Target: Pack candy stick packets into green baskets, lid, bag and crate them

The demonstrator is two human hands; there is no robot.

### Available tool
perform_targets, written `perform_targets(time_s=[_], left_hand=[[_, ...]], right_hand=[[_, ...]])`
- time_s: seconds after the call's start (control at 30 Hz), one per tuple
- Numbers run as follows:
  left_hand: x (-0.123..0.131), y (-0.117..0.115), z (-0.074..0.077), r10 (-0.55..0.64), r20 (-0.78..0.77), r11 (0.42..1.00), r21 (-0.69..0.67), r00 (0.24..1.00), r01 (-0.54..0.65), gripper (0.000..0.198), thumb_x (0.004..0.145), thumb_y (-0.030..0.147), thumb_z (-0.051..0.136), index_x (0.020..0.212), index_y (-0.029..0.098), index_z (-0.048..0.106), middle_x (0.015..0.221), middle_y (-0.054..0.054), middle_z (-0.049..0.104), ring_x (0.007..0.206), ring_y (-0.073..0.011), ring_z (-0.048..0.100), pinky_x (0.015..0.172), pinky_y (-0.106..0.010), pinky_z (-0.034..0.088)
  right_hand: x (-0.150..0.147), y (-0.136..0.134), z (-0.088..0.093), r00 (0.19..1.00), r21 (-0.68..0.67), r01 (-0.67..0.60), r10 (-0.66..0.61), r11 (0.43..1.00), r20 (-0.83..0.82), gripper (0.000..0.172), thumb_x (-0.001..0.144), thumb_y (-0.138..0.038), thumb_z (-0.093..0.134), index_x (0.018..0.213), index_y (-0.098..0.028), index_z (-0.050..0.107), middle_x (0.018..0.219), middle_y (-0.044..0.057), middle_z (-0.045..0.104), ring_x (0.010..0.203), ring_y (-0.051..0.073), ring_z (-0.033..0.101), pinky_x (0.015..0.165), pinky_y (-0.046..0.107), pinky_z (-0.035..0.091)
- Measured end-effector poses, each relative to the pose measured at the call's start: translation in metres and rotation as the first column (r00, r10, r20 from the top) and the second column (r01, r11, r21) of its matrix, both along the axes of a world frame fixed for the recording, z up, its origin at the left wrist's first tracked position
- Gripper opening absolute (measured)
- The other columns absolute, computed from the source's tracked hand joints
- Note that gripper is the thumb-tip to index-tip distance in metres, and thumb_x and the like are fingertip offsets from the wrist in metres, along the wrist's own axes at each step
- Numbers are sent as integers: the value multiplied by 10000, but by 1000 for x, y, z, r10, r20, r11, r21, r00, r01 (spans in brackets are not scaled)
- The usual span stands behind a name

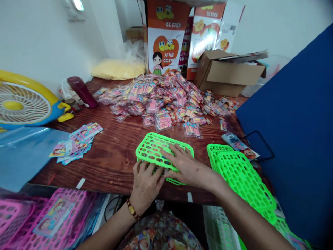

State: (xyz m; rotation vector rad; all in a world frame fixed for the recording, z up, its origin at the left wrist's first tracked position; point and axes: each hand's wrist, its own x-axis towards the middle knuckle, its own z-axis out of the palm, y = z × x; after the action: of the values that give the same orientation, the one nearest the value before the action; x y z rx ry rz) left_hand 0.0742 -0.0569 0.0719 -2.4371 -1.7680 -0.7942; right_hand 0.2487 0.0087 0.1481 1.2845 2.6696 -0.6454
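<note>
At the near edge of the wooden desk (114, 156), a bright green plastic grid (153, 146) lies slightly tilted, with a second green edge showing just beneath it at its 5 o'clock corner. The right hand (188, 168) rests flat on top of the grid, its fingers (177, 151) spread wide and pressing down, holding nothing. The left hand (145, 184), a bead bracelet (132, 209) on its wrist, meets the grid's near rim at 7 o'clock; its fingertips slip against or under that rim, and whether they clasp it cannot be told. At 3 o'clock from the hands, just beside them, a stack of green grids (243, 177) overhangs the desk edge. At 12 o'clock a heap of small wrapped packets (166, 100) covers the desk's middle, with printed cartons (166, 34) and an open cardboard box (229, 74) behind it. Loose printed cards (75, 142) lie at 10 o'clock, near a yellow and blue fan (23, 104). Pink grids (52, 215) sit below the desk at 8 o'clock.
</note>
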Motion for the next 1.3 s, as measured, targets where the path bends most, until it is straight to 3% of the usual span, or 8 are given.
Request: perform_targets(time_s=[0.27, 0.4, 0.53, 0.73, 0.9, 1.03, 1.17, 1.3], left_hand=[[-8, -3, -10, -40, 95, 999, -20, 995, 42, 183, 878, 338, 606, 1024, 236, 651, 1050, -59, 674, 1041, -280, 520, 988, -483, 301], [-17, 1, -13, -78, 153, 996, -36, 985, 85, 139, 929, 228, 497, 972, 200, 626, 958, -52, 676, 948, -232, 550, 924, -434, 332], [-24, 5, -23, -135, 245, 990, 78, 960, 120, 88, 928, 197, 515, 959, 205, 598, 951, -34, 675, 923, -185, 588, 909, -388, 366], [-23, 0, -51, -48, 366, 955, 290, 929, -65, 147, 849, 268, 665, 969, 222, 592, 1027, -59, 591, 1081, -233, 538, 969, -444, 428], [-33, 0, -59, -25, 440, 932, 335, 898, -138, 471, 801, 367, 718, 1198, 233, 504, 1151, -81, 500, 1156, -251, 506, 978, -463, 465], [-48, 13, -53, -81, 308, 942, 333, 948, -28, 780, 806, 455, 682, 1442, 212, 303, 1350, -161, 455, 1365, -331, 340, 1091, -548, 348], [-60, 25, -48, -191, 130, 959, 238, 973, 157, 664, 850, 499, 592, 1434, 257, 387, 1310, -118, 575, 1371, -325, 334, 1128, -584, 266], [-62, 24, -51, -181, 153, 962, 235, 972, 142, 611, 831, 499, 623, 1383, 283, 479, 1312, -98, 601, 1343, -308, 379, 1114, -556, 309]], right_hand=[[-4, -12, -36, 999, 119, 48, -51, 992, 17, 847, 845, -681, 488, 1533, -270, 213, 1579, 230, 148, 1444, 439, 66, 1083, 690, 164], [-1, -13, -40, 998, 113, 58, -59, 992, 5, 607, 978, -524, 351, 1528, -301, 223, 1593, 190, 121, 1459, 386, 29, 1104, 661, 150], [1, -11, -37, 999, 89, 33, -36, 995, 25, 604, 981, -463, 404, 1530, -305, 207, 1595, 185, 117, 1458, 390, 34, 1100, 662, 159], [3, -10, -44, 1000, 124, 26, -28, 992, 14, 624, 964, -489, 433, 1524, -307, 228, 1593, 192, 137, 1458, 400, 67, 1091, 664, 177], [1, -12, -49, 999, 172, 31, -37, 985, 28, 625, 951, -463, 470, 1517, -303, 259, 1588, 191, 166, 1448, 420, 109, 1075, 682, 183], [-5, -15, -50, 996, 188, 41, -55, 981, 67, 624, 944, -445, 491, 1512, -295, 279, 1581, 201, 184, 1441, 437, 119, 1066, 694, 180], [-11, -19, -49, 992, 215, 54, -77, 975, 100, 634, 924, -436, 536, 1498, -277, 321, 1574, 219, 192, 1437, 443, 131, 1076, 689, 163], [-10, -24, -51, 994, 258, 55, -78, 965, 77, 655, 904, -474, 557, 1489, -273, 342, 1574, 218, 191, 1438, 446, 124, 1077, 692, 157]])
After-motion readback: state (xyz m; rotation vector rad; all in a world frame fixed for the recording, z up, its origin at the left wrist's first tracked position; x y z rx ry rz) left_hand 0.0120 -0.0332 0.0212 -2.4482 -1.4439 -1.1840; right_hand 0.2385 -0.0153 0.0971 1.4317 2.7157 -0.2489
